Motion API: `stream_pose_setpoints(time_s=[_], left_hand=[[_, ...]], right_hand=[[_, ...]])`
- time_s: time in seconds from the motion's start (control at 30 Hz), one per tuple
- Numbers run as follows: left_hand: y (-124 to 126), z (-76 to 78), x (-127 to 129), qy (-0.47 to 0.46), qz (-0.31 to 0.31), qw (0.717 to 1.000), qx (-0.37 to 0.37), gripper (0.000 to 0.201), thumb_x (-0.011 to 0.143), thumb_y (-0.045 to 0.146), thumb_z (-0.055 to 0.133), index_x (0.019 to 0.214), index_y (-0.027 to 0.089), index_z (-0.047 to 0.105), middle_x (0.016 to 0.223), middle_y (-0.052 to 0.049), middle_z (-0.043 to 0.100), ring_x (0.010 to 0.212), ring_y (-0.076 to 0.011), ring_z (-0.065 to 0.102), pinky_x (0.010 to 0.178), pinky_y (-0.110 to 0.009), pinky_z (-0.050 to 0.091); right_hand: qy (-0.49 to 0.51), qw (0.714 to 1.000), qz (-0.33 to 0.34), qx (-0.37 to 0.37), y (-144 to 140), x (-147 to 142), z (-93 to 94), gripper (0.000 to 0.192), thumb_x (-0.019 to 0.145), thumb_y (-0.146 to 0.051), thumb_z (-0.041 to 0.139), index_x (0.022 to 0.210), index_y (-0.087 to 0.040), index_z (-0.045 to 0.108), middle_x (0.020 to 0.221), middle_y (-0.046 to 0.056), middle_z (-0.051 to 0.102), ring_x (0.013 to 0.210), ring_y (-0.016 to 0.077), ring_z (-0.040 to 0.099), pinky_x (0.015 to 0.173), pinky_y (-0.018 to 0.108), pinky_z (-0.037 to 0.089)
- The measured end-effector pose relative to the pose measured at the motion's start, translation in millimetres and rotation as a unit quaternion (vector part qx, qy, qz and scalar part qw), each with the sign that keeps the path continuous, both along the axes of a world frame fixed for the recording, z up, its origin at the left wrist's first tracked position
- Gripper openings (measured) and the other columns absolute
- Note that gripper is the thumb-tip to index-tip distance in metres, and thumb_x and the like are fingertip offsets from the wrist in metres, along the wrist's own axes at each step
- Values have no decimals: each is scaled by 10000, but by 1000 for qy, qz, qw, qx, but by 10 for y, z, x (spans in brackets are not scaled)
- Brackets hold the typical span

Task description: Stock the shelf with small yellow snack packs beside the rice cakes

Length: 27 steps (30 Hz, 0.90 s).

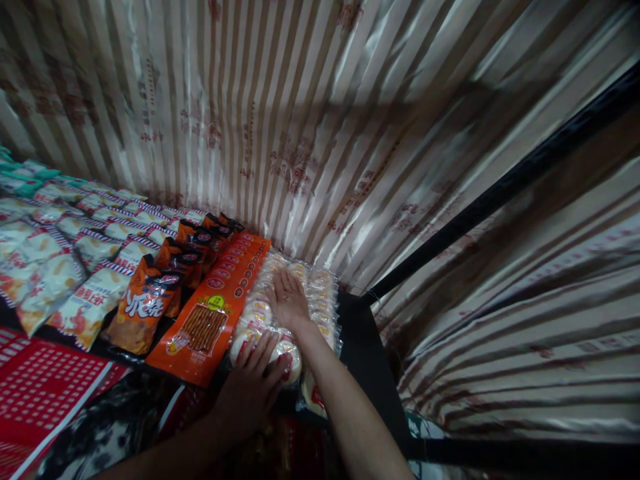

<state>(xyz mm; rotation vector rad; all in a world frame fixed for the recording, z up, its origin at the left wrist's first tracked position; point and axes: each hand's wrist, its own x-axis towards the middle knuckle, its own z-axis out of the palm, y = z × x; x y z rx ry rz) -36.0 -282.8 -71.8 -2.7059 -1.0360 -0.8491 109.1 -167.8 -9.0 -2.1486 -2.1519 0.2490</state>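
Striped satin curtain (350, 120) fills the whole backdrop, twelve o'clock and sweeping right. Below it, a black shelf (365, 347) carries rows of snack packs: white-and-red bags (90, 300) out at nine o'clock, orange stick-snack packets (210, 320) beside them. Dead centre, the clear-wrapped round rice crackers (320, 293). Right hand (287, 300) lies flat on that stack, fingers stretched toward twelve, clasping nothing. Left hand (255, 383), at six o'clock, presses open-fingered on the nearest cracker pack (293, 360), palm down, not closed around it.

Orange stick-snack packs (210, 313) beside dark-orange bags (150, 300); white-red bags (65, 267) further left; striped curtain (320, 120) behind.
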Motion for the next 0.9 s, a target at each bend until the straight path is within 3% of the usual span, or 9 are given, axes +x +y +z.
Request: stream_pose_setpoints(time_s=[0.17,0.33,0.5,0.67,0.9], left_hand=[[0,-5,-3,-9,-6,1000,-1,418,931,384,467,1331,272,502,1468,-84,416,1329,-257,369,1091,-415,213],[2,-9,-1,-4,-3,1000,13,421,922,397,478,1318,258,515,1431,-99,461,1325,-261,377,1100,-416,189],[-5,-53,12,-12,3,1000,13,441,915,401,497,1335,265,503,1434,-105,458,1345,-269,364,1109,-427,178],[-14,-50,18,-5,4,1000,9,422,916,391,489,1315,259,526,1421,-110,474,1354,-271,357,1102,-422,200],[-18,-88,23,-3,8,1000,9,427,916,377,493,1328,269,520,1428,-97,472,1353,-263,369,1117,-411,187]], right_hand=[[-4,993,-122,1,13,148,-44,669,968,-480,175,1498,-71,196,1582,114,137,1470,238,54,1175,387,72],[-3,994,-104,-21,39,169,-147,685,967,-471,153,1486,-28,202,1571,127,179,1466,210,108,1177,371,73],[9,995,-99,-12,-2,188,-46,660,972,-463,137,1494,-65,207,1578,93,171,1468,189,88,1181,350,69],[15,989,-143,32,-171,523,56,623,982,-414,119,1495,-73,212,1583,81,154,1470,188,65,1182,341,78],[-28,985,-169,-9,-294,931,-111,603,981,-429,151,1505,-134,199,1586,49,139,1471,176,52,1180,369,78]])
